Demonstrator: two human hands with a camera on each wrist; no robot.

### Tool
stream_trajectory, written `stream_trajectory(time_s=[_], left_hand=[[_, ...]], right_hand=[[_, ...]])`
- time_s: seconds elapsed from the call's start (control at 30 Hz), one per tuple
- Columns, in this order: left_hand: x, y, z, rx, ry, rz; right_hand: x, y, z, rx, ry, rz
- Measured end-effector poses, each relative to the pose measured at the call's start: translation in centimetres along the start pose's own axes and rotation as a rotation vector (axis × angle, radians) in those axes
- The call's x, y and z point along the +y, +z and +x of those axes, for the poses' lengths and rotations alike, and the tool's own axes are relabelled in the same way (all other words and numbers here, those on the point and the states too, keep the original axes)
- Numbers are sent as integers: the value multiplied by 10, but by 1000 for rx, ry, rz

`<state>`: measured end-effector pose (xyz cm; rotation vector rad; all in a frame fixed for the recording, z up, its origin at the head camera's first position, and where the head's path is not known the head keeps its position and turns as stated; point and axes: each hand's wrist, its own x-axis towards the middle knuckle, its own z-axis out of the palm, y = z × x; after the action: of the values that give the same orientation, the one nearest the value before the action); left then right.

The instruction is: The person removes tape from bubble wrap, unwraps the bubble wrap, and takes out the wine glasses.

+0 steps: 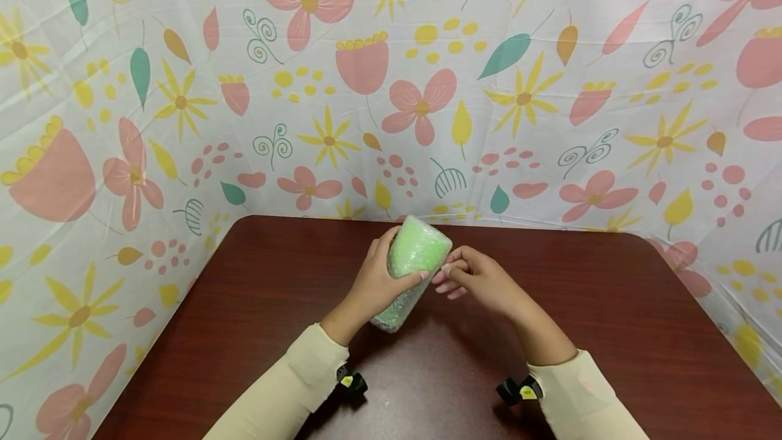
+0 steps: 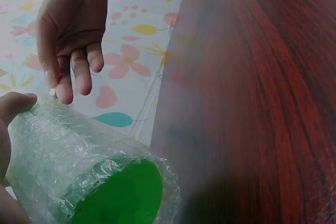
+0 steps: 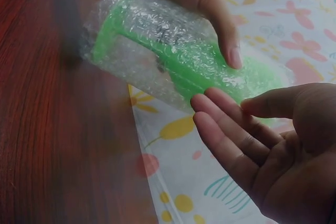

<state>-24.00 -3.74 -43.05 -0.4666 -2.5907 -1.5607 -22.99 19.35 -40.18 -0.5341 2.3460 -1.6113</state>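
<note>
A green, roughly cylindrical object wrapped in clear bubble wrap (image 1: 415, 250) is held tilted above the table. My left hand (image 1: 381, 277) grips it around the side, thumb lying across the front. One round, bright green end (image 2: 123, 195) shows through the plastic in the left wrist view. My right hand (image 1: 479, 280) is at the right side of the package; its thumb and index finger pinch a small bit at the edge of the bubble wrap (image 3: 173, 40). The other fingers of that hand extend loosely. What exactly the wrapped object is cannot be told.
A dark reddish-brown wooden table (image 1: 586, 331) with rounded corners lies under the hands. Behind it and on both sides hangs a white cloth (image 1: 421, 39) printed with flowers and leaves. Black wrist cameras (image 1: 519, 391) are strapped below both light sleeves.
</note>
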Motion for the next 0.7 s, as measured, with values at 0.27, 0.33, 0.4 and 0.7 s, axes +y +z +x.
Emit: stream_trajectory(time_s=[0.27,0.33,0.4,0.7], left_hand=[[-2,1,0,3,-9,-5],[-1,1,0,4,-13,-5],[-1,1,-1,4,-16,-8],[0,1,-1,1,-6,-17]], right_hand=[[-2,-1,-1,41,18,-54],[-2,-1,-1,45,18,-52],[-2,-1,-1,37,12,-44],[-4,0,-1,33,-23,-38]])
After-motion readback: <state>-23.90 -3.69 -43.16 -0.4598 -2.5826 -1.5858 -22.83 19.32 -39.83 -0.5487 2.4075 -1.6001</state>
